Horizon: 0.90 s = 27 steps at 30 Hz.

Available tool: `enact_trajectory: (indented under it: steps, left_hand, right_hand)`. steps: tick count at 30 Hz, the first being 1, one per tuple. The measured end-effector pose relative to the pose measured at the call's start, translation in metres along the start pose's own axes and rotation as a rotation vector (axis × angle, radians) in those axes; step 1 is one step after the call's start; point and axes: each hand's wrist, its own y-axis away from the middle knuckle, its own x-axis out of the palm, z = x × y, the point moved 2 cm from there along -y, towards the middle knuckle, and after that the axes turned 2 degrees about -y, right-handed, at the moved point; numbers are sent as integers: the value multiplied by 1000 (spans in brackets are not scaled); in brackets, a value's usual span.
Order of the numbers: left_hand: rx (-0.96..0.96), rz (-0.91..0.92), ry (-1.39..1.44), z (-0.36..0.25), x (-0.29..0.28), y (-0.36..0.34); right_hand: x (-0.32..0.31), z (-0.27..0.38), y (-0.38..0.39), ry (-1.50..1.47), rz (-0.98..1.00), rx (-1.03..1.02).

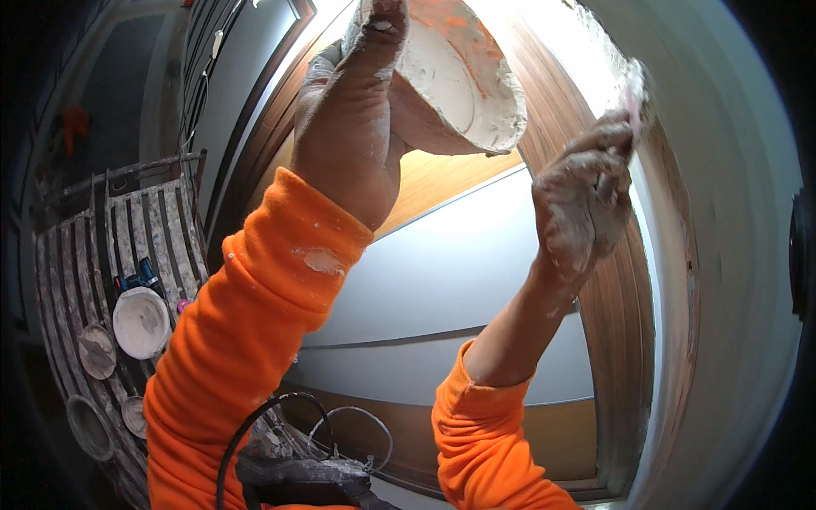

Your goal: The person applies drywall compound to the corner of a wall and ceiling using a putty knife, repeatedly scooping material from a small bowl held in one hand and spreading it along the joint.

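Observation:
Raised at the top of the head view, my left hand point(348, 127) grips a plaster-smeared bowl point(463, 93) with an orange tint inside. Its thumb is at the edge and its other fingers are mostly hidden. The bowl is tilted so its coated inside shows. To the right, my right hand point(586, 200) is closed, dusted with white plaster. A small plaster-caked tool point(634, 95) sticks up from its fingers; its exact kind is hard to make out. That tool is at the bright, rough edge beside the grey wall point(739, 170); whether it touches is unclear.
A slatted, paint-spattered platform point(161, 208) stands lower left. On it are a white bucket point(141, 323), several smaller round containers and a blue-black power tool point(140, 276). Wood-look trim point(625, 357) frames white panels. A black cable point(246, 425) loops near my left sleeve.

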Motion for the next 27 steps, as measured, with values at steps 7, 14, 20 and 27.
enact_trajectory:
  steps: [7,14,20,27]
  left_hand:
    - [-78,31,149,12,-8,12]
    - [-79,113,29,2,-37,8]
    - [-254,14,59,-10,-41,-11]
    - [-150,85,11,-1,-33,-11]
  right_hand:
    - [14,2,61,-115,19,-86]
    - [-32,-1,31,58,141,245]
    - [-2,-9,-32,-80,-38,45]
    - [14,27,25,-8,236,100]
